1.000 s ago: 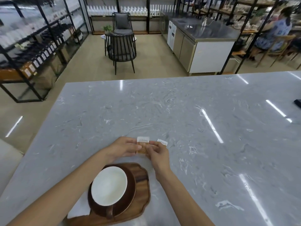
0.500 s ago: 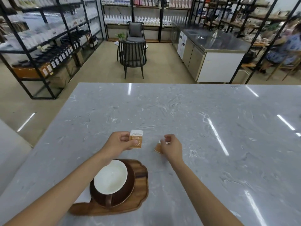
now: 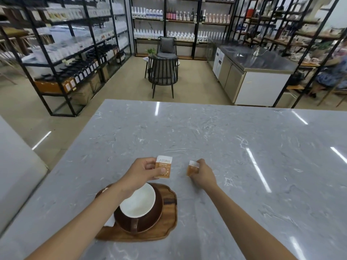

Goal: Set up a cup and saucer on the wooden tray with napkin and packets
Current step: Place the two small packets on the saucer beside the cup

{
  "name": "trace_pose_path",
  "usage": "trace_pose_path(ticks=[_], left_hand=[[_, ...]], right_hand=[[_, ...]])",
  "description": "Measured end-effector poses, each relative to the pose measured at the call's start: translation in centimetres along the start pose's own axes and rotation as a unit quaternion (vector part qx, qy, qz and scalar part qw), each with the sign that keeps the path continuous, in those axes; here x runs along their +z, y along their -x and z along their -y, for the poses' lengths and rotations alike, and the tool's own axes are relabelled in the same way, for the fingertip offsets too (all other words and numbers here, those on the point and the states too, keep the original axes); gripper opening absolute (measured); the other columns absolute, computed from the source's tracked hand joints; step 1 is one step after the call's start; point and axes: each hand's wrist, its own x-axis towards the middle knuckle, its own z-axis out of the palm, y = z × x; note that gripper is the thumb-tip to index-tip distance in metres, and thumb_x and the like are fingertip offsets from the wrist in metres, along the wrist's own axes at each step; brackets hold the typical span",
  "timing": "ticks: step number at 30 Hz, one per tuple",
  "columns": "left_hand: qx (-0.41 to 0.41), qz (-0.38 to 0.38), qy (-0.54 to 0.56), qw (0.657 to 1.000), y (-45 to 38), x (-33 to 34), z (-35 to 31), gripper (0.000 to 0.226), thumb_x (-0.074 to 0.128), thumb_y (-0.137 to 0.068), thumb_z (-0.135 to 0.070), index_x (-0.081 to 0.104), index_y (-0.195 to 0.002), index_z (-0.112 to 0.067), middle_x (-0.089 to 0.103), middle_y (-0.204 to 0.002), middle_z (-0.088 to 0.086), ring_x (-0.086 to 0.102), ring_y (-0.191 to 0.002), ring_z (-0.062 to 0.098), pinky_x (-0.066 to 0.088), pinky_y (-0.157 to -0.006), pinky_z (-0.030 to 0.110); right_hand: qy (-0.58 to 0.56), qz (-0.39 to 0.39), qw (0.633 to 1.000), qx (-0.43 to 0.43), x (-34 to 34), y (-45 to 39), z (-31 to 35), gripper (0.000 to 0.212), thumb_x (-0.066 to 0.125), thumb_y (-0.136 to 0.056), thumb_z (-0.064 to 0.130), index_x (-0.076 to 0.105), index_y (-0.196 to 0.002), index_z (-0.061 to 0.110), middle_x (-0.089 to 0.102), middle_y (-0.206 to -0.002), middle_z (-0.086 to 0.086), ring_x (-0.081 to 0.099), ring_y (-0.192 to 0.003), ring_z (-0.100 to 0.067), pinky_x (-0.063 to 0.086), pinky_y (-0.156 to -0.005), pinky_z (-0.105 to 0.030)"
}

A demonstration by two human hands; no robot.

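Observation:
A wooden tray (image 3: 169,218) lies on the grey marble table (image 3: 225,147) close to me. On it stands a brown saucer (image 3: 157,209) with a brown cup (image 3: 138,202), white inside, handle toward me. A white napkin (image 3: 109,221) peeks out under the saucer at the tray's left. My left hand (image 3: 142,172) holds an orange-and-white packet (image 3: 163,167) just beyond the tray. My right hand (image 3: 203,174) pinches a second, smaller orange packet (image 3: 192,168) to the right, above the table.
The table's far edge runs across the middle of the view. Beyond it are a black chair (image 3: 163,72), black shelving with bottles (image 3: 75,53), and a steel counter (image 3: 253,72). A seated person (image 3: 332,76) is at far right.
My hands, together on the packets a second ago, have drawn apart, each now with one packet. My view has tilted up, so the tray sits lower in frame.

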Motion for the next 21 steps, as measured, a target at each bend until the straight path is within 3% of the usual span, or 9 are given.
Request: trace_pose_path(ticks=[5, 8, 13, 17, 21], left_hand=[[-0.003, -0.015, 0.022, 1.000, 1.3, -0.2, 0.8, 0.024, 0.071, -0.092, -0.011, 0.075, -0.115, -0.015, 0.081, -0.105, 0.001, 0.076, -0.099, 0.018, 0.060, -0.086, 0.027], [-0.001, -0.037, 0.039, 0.999, 2.0, -0.3, 1.1, 0.022, 0.070, -0.093, -0.012, 0.076, -0.113, -0.018, 0.081, -0.106, 0.001, 0.076, -0.100, 0.019, 0.061, -0.085, 0.025], [0.031, -0.073, 0.029, 0.996, 3.1, 0.3, 1.2, 0.019, 0.071, -0.093, -0.013, 0.079, -0.105, -0.025, 0.081, -0.102, -0.002, 0.077, -0.097, 0.017, 0.061, -0.083, 0.026], [0.045, -0.078, 0.034, 0.995, 4.0, 2.3, 1.1, 0.019, 0.072, -0.092, -0.015, 0.078, -0.110, -0.020, 0.081, -0.103, -0.002, 0.076, -0.098, 0.016, 0.062, -0.081, 0.024], [0.034, -0.056, 0.071, 0.995, 5.2, 4.4, 1.5, 0.021, 0.067, -0.096, -0.018, 0.076, -0.115, -0.018, 0.080, -0.108, 0.000, 0.075, -0.104, 0.018, 0.061, -0.087, 0.029]], right_hand=[[-0.160, -0.012, 0.986, -0.038, -0.3, 1.8, -0.5, 0.034, 0.058, -0.097, 0.010, 0.060, -0.126, 0.028, 0.070, -0.113, -0.003, 0.067, -0.101, -0.024, 0.053, -0.083, -0.033], [-0.238, 0.006, 0.971, -0.031, -1.4, 3.5, 0.3, 0.038, 0.065, -0.095, 0.013, 0.060, -0.125, 0.035, 0.069, -0.105, -0.002, 0.069, -0.096, -0.021, 0.058, -0.079, -0.036], [-0.395, 0.073, 0.914, -0.055, -4.1, 8.5, 2.9, 0.037, 0.080, -0.088, 0.023, 0.067, -0.121, 0.033, 0.080, -0.095, -0.004, 0.077, -0.093, -0.018, 0.059, -0.071, -0.022], [-0.448, 0.127, 0.881, -0.079, -4.9, 12.1, 4.6, 0.031, 0.078, -0.089, 0.024, 0.071, -0.118, 0.033, 0.081, -0.101, -0.010, 0.078, -0.096, -0.020, 0.060, -0.076, -0.021], [-0.428, 0.127, 0.891, -0.087, -4.7, 14.0, 4.8, 0.031, 0.078, -0.090, 0.018, 0.073, -0.116, 0.033, 0.080, -0.099, -0.008, 0.078, -0.093, -0.022, 0.060, -0.075, -0.023]])
